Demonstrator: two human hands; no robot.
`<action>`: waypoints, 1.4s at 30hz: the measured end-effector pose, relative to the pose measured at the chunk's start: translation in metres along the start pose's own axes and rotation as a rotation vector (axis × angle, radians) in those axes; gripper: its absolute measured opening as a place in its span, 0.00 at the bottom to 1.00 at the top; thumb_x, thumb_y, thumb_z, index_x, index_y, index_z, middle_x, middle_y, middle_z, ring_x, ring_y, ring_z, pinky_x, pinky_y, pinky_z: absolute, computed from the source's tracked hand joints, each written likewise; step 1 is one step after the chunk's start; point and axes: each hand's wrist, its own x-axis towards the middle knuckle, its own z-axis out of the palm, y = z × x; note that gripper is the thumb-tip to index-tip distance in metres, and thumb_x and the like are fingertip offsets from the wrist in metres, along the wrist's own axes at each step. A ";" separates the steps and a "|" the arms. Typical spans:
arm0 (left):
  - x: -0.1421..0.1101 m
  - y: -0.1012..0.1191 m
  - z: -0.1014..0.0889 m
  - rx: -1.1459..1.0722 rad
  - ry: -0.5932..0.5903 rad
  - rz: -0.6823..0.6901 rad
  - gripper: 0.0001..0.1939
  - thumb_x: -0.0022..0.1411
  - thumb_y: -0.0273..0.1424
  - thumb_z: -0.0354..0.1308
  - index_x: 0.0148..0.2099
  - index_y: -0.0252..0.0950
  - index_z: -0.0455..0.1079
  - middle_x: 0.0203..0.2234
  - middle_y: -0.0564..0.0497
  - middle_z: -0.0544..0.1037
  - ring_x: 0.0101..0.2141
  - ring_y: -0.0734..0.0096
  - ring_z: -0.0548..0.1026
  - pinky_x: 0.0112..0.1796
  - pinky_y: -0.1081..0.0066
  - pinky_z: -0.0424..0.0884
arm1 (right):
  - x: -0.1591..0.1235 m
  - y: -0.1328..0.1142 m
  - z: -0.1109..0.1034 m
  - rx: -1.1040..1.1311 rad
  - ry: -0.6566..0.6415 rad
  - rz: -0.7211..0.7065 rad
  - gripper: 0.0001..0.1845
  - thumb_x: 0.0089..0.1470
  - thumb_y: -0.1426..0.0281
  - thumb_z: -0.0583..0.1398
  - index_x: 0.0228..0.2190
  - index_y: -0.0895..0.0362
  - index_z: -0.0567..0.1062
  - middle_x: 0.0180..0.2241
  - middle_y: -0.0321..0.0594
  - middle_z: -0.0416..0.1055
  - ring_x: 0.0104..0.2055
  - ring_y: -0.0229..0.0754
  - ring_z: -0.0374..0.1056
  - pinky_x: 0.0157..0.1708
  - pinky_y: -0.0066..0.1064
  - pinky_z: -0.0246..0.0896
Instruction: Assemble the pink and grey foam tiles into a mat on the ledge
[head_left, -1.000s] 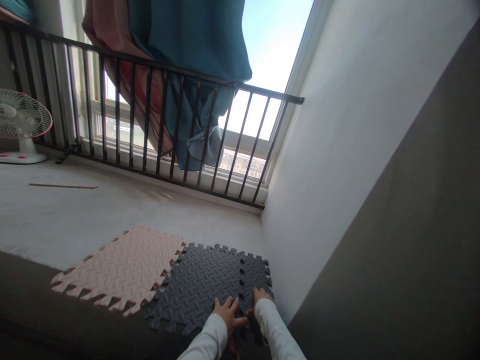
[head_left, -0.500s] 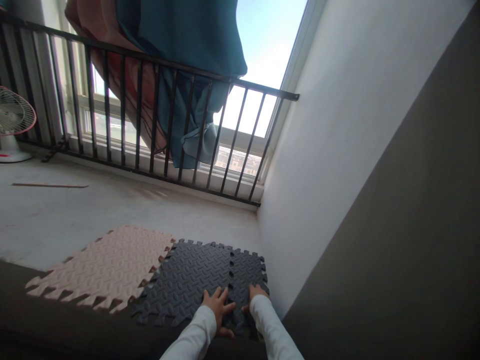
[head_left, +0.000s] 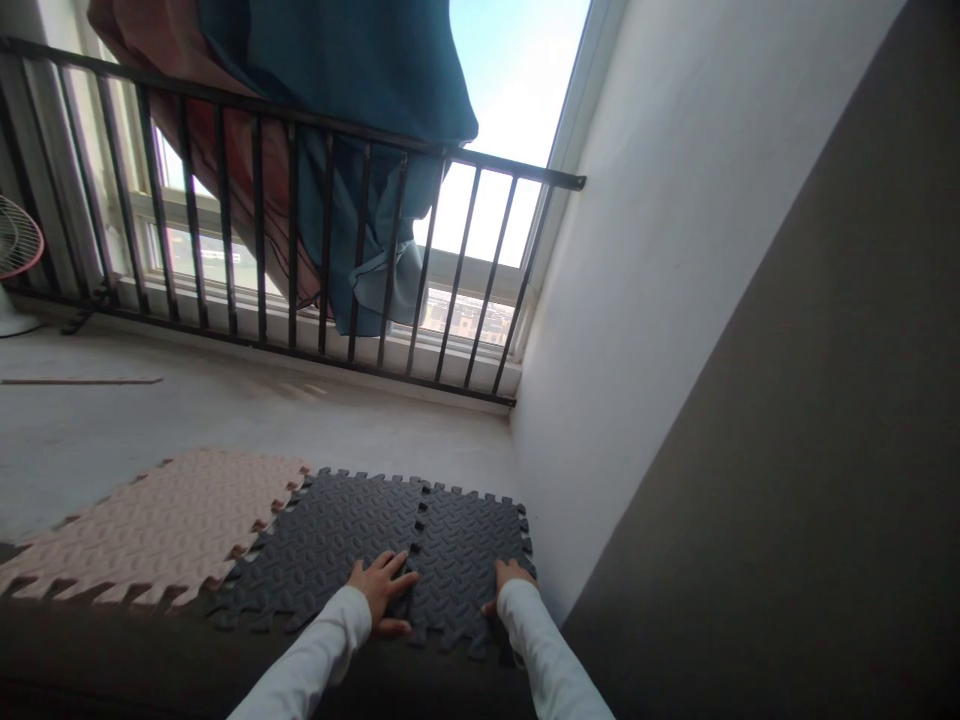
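Note:
My left hand (head_left: 381,592) lies with its fingers spread on the left black foam mat tile (head_left: 337,535), close to its right edge. To the right of that seam is a second black foam mat tile (head_left: 469,535). On this one rests my right hand (head_left: 511,582), near the right edge, thumb apart from the fingers; its fingertips are partly hidden. Both tiles have a raised tread pattern and jigsaw edges. The seam between them runs close together, but whether the teeth interlock I cannot tell. A pink foam mat tile (head_left: 165,520) lies against the left black tile.
A white wall (head_left: 600,400) rises close on the right. Behind the tiles, across the pale floor (head_left: 360,420), stands a black metal railing (head_left: 300,350) with blue and pink curtains (head_left: 337,70). A thin stick (head_left: 82,381) and a fan (head_left: 19,245) are at the left.
My left hand has moved left, together with the left black tile and the pink tile. More of the right black tile shows now. My right hand has stayed nearly in place.

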 end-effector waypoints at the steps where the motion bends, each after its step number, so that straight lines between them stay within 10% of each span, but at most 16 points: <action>1: -0.002 -0.004 0.000 0.002 0.003 0.000 0.37 0.43 0.53 0.49 0.56 0.48 0.52 0.59 0.42 0.49 0.56 0.46 0.49 0.44 0.37 0.52 | 0.001 0.000 0.001 -0.001 -0.001 0.000 0.43 0.27 0.65 0.67 0.49 0.58 0.61 0.52 0.52 0.56 0.52 0.52 0.56 0.49 0.40 0.55; 27: -0.016 -0.025 0.034 -0.080 0.175 -0.081 0.29 0.48 0.54 0.43 0.53 0.56 0.55 0.59 0.51 0.47 0.58 0.55 0.45 0.50 0.40 0.39 | 0.006 -0.001 0.002 -0.001 -0.011 0.020 0.46 0.27 0.65 0.66 0.50 0.56 0.58 0.54 0.51 0.53 0.53 0.52 0.54 0.48 0.41 0.56; 42: -0.008 0.012 0.046 -0.198 0.434 -0.414 0.20 0.51 0.27 0.44 0.45 0.47 0.66 0.55 0.56 0.60 0.54 0.68 0.56 0.53 0.52 0.43 | 0.008 -0.001 0.001 -0.008 0.005 0.021 0.43 0.25 0.66 0.67 0.48 0.57 0.62 0.52 0.52 0.56 0.52 0.50 0.57 0.47 0.38 0.57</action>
